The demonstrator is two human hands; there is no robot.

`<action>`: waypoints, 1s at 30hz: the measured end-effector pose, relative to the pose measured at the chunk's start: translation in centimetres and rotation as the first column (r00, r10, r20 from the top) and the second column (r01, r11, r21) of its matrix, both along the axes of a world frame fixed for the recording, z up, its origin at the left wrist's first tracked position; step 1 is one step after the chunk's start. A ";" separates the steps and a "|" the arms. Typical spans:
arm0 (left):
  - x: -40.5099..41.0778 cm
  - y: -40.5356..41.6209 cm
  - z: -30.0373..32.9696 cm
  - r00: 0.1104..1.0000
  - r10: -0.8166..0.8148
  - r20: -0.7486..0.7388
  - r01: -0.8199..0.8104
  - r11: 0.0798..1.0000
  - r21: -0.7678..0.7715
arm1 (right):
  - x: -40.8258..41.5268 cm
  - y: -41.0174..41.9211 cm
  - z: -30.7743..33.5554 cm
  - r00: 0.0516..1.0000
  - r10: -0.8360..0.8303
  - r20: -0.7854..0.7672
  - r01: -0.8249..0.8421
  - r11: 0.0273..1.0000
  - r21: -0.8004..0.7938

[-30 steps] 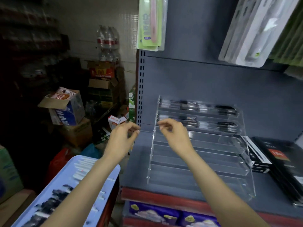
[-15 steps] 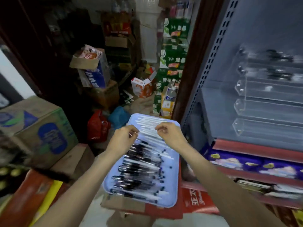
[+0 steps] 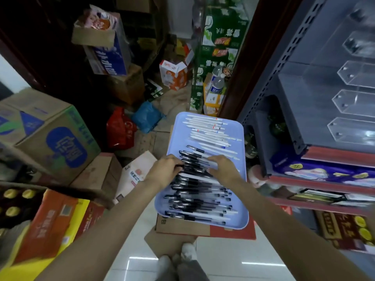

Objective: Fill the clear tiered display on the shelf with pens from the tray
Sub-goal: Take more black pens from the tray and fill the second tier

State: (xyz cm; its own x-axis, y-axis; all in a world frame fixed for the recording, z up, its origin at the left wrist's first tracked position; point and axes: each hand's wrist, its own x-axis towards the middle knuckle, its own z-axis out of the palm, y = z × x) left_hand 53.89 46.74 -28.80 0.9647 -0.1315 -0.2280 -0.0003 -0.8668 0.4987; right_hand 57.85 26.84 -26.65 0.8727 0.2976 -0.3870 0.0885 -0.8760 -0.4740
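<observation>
Head: pens (image 3: 194,191) under both hands (image 3: 194,169)

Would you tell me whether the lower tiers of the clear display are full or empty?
Empty: the visible tiers of the clear display show only bare acrylic.

floor (image 3: 233,260): glossy pale tiles | cardboard boxes (image 3: 50,134) stacked left | dim
</observation>
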 end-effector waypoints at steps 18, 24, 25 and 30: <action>1.4 0.0 -1.0 0.972 0.230 -0.055 -0.230 0.867 -0.442 | 0.0 -0.8 -0.7 0.996 0.084 -0.013 -0.083 0.993 0.079; 0.9 -0.3 -0.8 0.889 0.366 -0.274 -0.451 0.603 -0.658 | 0.2 -0.6 -0.7 0.999 0.034 -0.019 -0.032 0.996 0.082; 0.8 -0.4 -0.6 0.877 0.378 -0.297 -0.472 0.565 -0.677 | 0.1 -0.5 -0.6 0.999 0.035 -0.014 -0.034 0.997 0.067; 0.5 -1.0 0.2 0.796 0.413 -0.441 -0.564 0.244 -0.789 | 0.0 -0.2 0.3 0.996 0.089 -0.017 -0.090 0.996 -0.022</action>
State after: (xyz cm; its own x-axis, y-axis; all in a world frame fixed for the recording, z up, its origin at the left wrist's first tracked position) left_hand 54.36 45.77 -28.64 0.8924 0.1668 -0.4193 0.3793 0.2261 0.8972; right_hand 57.85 26.65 -26.39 0.8366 0.3648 -0.4087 0.1593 -0.8758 -0.4557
